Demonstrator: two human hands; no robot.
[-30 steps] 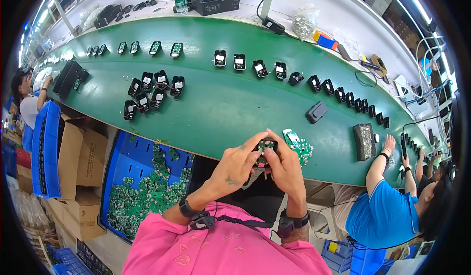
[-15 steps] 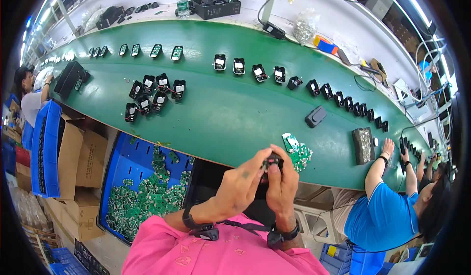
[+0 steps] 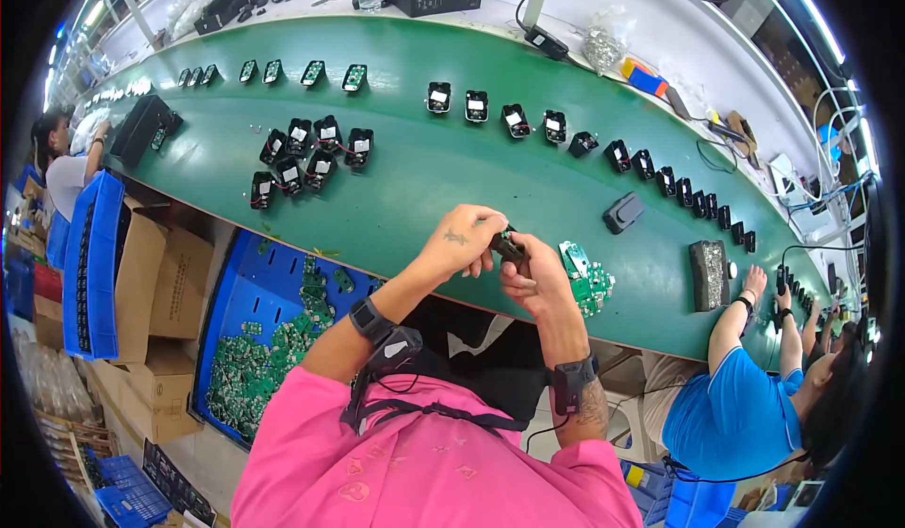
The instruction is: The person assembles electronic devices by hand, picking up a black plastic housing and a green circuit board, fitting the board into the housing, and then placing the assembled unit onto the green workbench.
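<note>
Both of my hands meet at the near edge of the green belt point(image 3: 424, 170), closed around one small black housing point(image 3: 510, 246). My left hand point(image 3: 465, 240) grips it from the left and above, my right hand point(image 3: 534, 275) from below and the right. Just right of my right hand, a few green circuit boards point(image 3: 586, 279) lie in a small pile on the belt. A cluster of several black housings point(image 3: 306, 156) sits further left on the belt, and a row of them point(image 3: 514, 118) runs along the far side.
A blue crate of green circuit boards point(image 3: 269, 339) stands below the belt at my left, with cardboard boxes point(image 3: 141, 283) beside it. A person in a blue shirt point(image 3: 745, 415) works at my right, another person point(image 3: 61, 165) at far left. A black block point(image 3: 707, 275) and a dark cover point(image 3: 623, 212) lie on the belt.
My hands have moved up and forward from over my lap to the belt's near edge, still holding the black housing between them.
</note>
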